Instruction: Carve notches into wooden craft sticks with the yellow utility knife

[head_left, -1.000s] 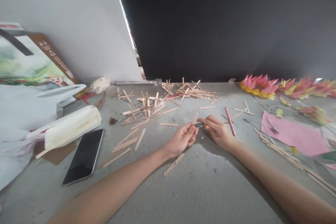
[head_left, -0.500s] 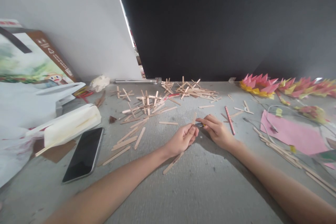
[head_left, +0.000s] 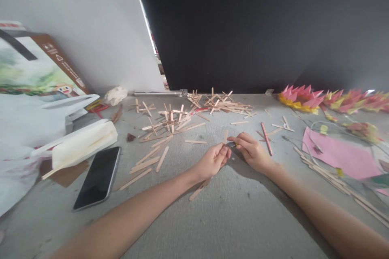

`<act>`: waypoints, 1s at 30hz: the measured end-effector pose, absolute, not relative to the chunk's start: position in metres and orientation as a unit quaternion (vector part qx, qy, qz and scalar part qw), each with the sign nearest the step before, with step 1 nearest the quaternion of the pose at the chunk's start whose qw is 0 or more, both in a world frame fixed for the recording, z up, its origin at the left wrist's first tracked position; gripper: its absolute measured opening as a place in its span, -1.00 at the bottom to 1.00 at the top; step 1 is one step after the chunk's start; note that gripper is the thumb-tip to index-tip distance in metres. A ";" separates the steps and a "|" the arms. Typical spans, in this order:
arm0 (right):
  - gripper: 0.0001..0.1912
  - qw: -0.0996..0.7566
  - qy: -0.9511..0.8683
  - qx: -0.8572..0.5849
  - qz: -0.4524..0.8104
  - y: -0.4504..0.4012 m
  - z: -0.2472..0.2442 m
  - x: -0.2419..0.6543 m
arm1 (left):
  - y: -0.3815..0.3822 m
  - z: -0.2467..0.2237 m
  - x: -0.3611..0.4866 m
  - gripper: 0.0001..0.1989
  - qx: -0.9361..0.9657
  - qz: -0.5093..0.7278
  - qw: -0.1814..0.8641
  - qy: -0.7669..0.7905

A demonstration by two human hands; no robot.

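Your left hand (head_left: pixel 214 160) is closed, thumb against fingers, pinching a wooden stick (head_left: pixel 225 136) in front of you above the middle of the desk (head_left: pixel 227 226); its tip points up and away, while your fingers hide its lower part; your right hand (head_left: pixel 251 151) grips a small metal blade (head_left: pixel 231 144), its tip close to the stick, though you cannot tell whether they touch; your fingers cover most of its handle, leaving only a yellowish bit; a second stick (head_left: pixel 199 190) lies partly hidden beneath your left wrist.

On your left, the printed box (head_left: pixel 39 64) and the plastic bag (head_left: pixel 30 121) are cut off by the frame edge, the bag covering the box's lower part; a phone (head_left: pixel 97 179) lies nearer you; beyond your hands, a heap of sticks (head_left: pixel 231 107) lies before the black panel (head_left: pixel 261 28); a red pencil (head_left: pixel 266 139) lies just beyond your right hand; farther right, a cable (head_left: pixel 310 133) crosses a pink sheet (head_left: pixel 337 151).
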State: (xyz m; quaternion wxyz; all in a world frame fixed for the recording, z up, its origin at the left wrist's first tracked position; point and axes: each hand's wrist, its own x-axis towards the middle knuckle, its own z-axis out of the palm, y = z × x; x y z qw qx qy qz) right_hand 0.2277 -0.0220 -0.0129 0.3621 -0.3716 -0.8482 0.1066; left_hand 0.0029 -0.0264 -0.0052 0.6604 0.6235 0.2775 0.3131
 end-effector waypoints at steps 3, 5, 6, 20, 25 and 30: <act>-0.60 0.363 -0.848 -0.371 0.102 -0.023 -0.014 0.227 | -0.026 -0.006 0.004 -0.45 0.625 0.309 0.659 0.280; -0.60 0.364 -0.847 -0.373 0.103 -0.023 -0.014 0.226 | -0.026 -0.007 0.004 -0.46 0.619 0.312 0.663 0.283; -0.60 0.364 -0.846 -0.374 0.104 -0.023 -0.014 0.226 | -0.026 -0.007 0.005 -0.46 0.614 0.313 0.666 0.286; -0.59 0.363 -0.843 -0.395 0.047 -0.028 -0.012 0.224 | -0.031 0.001 0.002 -0.52 0.616 0.317 0.647 0.319; -0.64 0.369 -0.827 -0.421 0.043 -0.031 -0.009 0.224 | -0.032 0.003 0.000 -0.55 0.616 0.303 0.650 0.327; -0.66 0.391 -0.799 -0.453 0.055 -0.033 -0.010 0.227 | -0.034 0.004 0.000 -0.56 0.624 0.299 0.651 0.313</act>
